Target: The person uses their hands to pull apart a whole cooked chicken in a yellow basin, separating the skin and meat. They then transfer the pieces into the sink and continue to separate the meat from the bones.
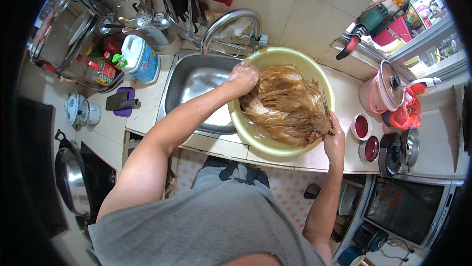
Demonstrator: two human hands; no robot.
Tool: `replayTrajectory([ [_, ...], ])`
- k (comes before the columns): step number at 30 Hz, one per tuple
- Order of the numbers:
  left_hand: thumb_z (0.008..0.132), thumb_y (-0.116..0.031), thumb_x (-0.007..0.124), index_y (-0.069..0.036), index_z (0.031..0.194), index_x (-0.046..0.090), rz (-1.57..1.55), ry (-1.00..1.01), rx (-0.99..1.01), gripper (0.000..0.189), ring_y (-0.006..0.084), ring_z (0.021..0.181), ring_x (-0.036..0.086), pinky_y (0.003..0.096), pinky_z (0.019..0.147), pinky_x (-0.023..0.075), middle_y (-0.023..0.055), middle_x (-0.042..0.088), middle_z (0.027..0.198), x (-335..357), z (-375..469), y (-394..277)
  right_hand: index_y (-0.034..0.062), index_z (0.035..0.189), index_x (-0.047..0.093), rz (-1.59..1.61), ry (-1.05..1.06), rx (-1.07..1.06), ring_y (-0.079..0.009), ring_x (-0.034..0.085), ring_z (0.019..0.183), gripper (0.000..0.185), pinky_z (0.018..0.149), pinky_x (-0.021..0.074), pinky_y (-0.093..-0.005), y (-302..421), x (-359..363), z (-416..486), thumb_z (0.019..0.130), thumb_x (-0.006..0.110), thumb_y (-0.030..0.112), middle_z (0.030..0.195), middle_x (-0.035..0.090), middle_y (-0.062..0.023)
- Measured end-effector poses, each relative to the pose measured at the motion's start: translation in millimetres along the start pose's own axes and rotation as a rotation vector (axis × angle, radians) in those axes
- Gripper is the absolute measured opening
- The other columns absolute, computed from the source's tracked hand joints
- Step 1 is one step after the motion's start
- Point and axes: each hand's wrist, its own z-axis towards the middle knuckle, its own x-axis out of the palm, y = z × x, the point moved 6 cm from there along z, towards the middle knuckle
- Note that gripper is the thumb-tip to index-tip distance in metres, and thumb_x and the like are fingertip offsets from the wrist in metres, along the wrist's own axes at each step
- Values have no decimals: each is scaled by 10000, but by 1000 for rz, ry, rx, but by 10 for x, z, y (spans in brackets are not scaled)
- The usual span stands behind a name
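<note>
A wet, brown-feathered chicken (285, 100) lies in a large pale yellow plastic basin (330, 78), its head towards the basin's lower right. The basin stands on the counter and overlaps the right side of a stainless steel sink (199, 74). My left hand (244, 77) is at the basin's upper left rim, next to the bird; its fingertips are partly hidden, and whether it grips anything cannot be told. At the right rim, my right hand (333, 137) holds thin metal chopsticks or tongs (325, 103) beside the chicken's head.
A curved chrome faucet (230, 17) rises behind the sink. Left of it stand a white jug (140, 59) and a cleaver (120, 102). At right are two bowls of dark red liquid (361, 126) (370, 149), a pink lidded pot (376, 93) and a red plastic bag (407, 109).
</note>
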Motion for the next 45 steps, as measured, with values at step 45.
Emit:
replayTrajectory([
  [45, 915, -411, 759, -13, 1291, 651, -419, -461, -396, 558, 394, 1212, 580, 484, 1044, 476, 209, 603, 1281, -521, -975, 152, 129, 1386, 627, -787, 362, -351, -423, 709, 984, 471, 851, 566, -491, 331, 238, 770, 917, 640, 87, 1141, 724, -218],
])
